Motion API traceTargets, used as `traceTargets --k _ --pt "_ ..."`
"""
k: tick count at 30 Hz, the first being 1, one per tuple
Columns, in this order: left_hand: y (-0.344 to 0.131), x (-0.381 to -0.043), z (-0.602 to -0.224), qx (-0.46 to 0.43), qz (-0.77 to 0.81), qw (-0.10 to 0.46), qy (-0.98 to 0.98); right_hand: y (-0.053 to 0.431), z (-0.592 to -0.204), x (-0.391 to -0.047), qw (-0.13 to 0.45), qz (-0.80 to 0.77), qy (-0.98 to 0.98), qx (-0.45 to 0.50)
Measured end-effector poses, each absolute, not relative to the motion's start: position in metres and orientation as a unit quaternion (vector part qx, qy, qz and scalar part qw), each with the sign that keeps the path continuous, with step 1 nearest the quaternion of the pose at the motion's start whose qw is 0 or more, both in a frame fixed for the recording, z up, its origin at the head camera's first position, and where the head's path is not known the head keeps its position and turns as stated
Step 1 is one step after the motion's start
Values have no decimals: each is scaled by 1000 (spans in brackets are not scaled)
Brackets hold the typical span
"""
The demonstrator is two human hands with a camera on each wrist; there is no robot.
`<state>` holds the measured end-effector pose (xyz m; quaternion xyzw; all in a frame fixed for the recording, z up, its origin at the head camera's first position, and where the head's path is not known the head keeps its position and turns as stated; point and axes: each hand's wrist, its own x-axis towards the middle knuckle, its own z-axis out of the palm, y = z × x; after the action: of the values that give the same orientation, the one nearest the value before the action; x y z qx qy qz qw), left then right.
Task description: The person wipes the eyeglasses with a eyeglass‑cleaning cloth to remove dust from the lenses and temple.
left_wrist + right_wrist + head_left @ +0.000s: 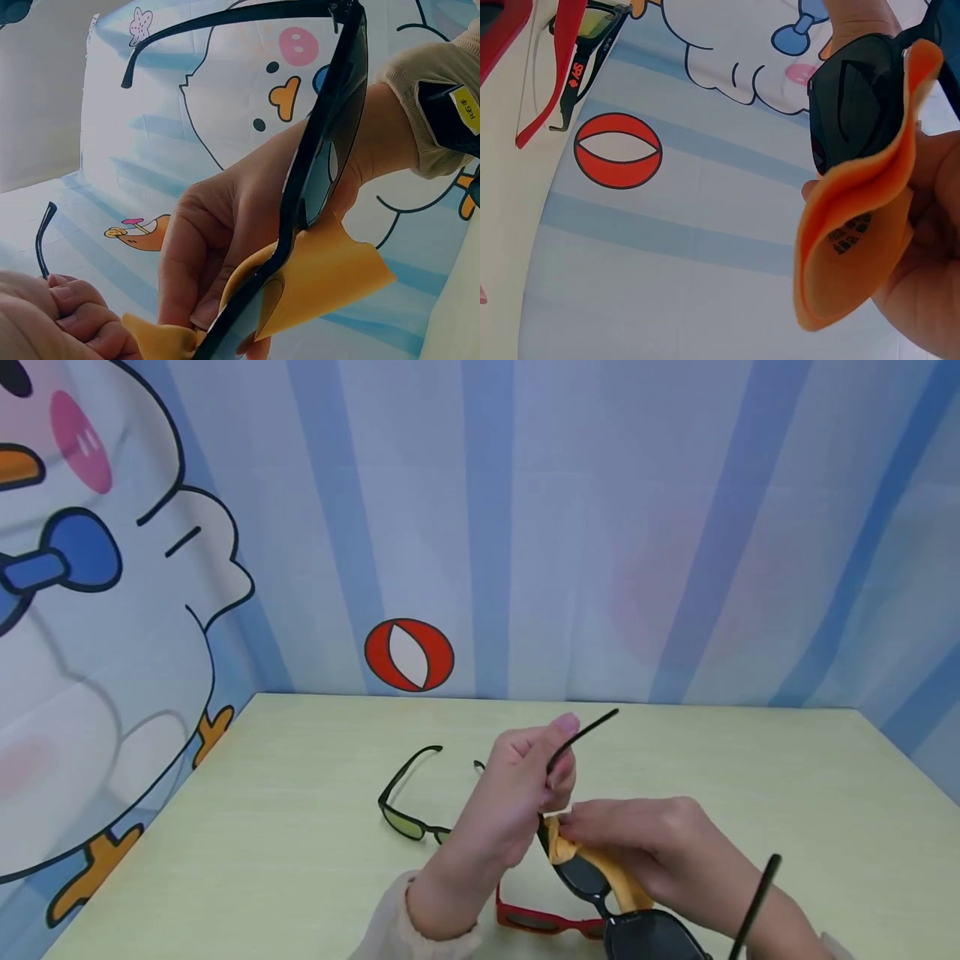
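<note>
A pair of black sunglasses (651,937) with dark lenses is held up over the front of the table. My left hand (517,789) grips one of its temples, the thumb lying along the arm. My right hand (678,852) pinches a folded orange-yellow cloth (628,887) around the lens near that hinge. In the left wrist view the cloth (330,285) wraps both sides of the lens, with the right fingers behind it. Dark printing shows on the cloth (877,259) in the right wrist view. The other temple (756,902) sticks up in front of my right wrist.
Black-framed glasses with yellow-green lenses (405,824) lie unfolded on the pale table (300,868), partly behind my left arm. Red-framed glasses (534,920) lie below my hands. A striped cartoon backdrop (570,527) stands behind the table.
</note>
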<state>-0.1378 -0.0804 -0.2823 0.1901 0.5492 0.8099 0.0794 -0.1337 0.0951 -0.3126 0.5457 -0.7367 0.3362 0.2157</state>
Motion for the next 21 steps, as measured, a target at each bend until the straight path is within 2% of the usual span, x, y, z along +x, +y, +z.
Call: traceTargets --k 6,13,21 --pt "-83 -139 -280 170 812 80 553 100 -306 -128 231 290 -772 517" --pt "-88 -141 -277 142 819 43 554 105 -303 -131 237 286 -749 548" --pt "-85 -137 -277 139 822 72 547 99 -310 -133 261 299 -732 554"
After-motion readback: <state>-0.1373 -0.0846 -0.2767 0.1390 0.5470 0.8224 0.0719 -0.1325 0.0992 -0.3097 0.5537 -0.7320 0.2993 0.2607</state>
